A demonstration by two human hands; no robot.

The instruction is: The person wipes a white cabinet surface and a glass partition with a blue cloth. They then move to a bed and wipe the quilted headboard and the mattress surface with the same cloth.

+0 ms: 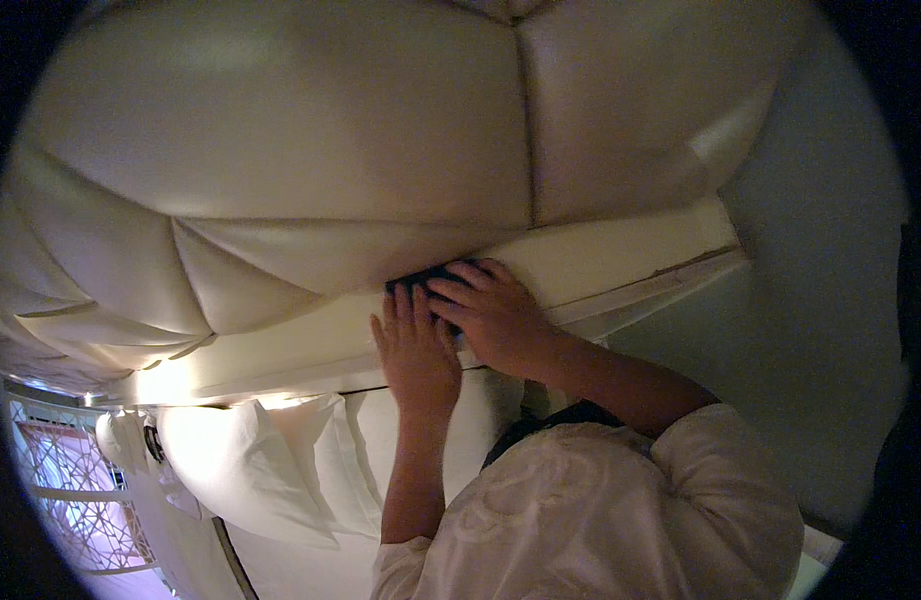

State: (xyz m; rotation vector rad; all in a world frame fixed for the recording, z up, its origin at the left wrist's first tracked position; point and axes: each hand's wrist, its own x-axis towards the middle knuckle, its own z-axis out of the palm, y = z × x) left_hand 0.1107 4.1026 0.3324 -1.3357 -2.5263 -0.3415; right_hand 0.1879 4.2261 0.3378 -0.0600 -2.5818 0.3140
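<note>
A small dark item (424, 276), perhaps a folded cloth, lies on the pale ledge (595, 251) below the padded headboard. My left hand (419, 345) rests flat with its fingers apart, fingertips at the item's near left part. From the right, my right hand (502, 319) lays its spread fingers across the item, almost touching the left hand. Both hands cover much of the item, so its full shape is hidden. Whether the right fingers grip it or only press on it is not visible.
Tufted cream headboard panels (340, 135) rise beyond the ledge. White pillows (235, 465) lean below it at left, on a white bed. A bright light (160, 382) glows along the ledge. A lattice screen (85, 495) stands far left; a plain grey wall (813, 300) borders the right.
</note>
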